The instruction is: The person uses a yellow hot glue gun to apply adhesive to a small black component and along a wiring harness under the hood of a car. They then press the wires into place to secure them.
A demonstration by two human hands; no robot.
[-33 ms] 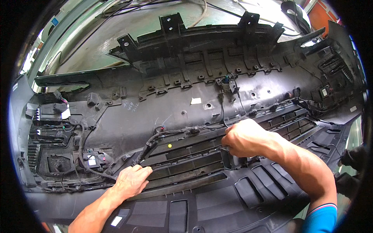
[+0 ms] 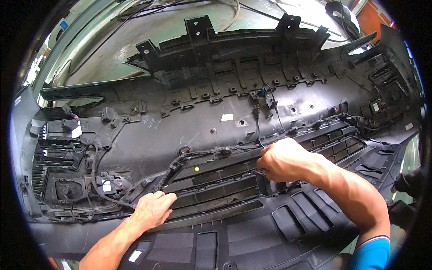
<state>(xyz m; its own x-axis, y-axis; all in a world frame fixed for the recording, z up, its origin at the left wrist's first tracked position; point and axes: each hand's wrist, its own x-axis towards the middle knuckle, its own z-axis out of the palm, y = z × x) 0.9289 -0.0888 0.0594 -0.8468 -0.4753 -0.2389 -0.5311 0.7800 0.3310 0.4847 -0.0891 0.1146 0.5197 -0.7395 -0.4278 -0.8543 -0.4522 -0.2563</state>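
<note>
A large black car bumper (image 2: 216,96) lies inner side up in front of me. A black wiring harness (image 2: 202,153) runs across it above the lower grille (image 2: 220,189). My right hand (image 2: 281,159) is closed in a fist on the harness at the grille's upper middle, where a thin cable (image 2: 257,128) drops down to it. My left hand (image 2: 153,209) lies palm down on the grille's lower left edge, fingers slightly curled and holding nothing, beside the harness branch that leads to a connector (image 2: 108,184).
Mounting brackets (image 2: 200,27) stick up along the bumper's far edge. Beyond them is a green-grey floor (image 2: 135,40) with loose cables. A side vent with plugs (image 2: 58,130) is at the left end, another vent (image 2: 389,76) at the right. An orange object (image 2: 373,15) stands top right.
</note>
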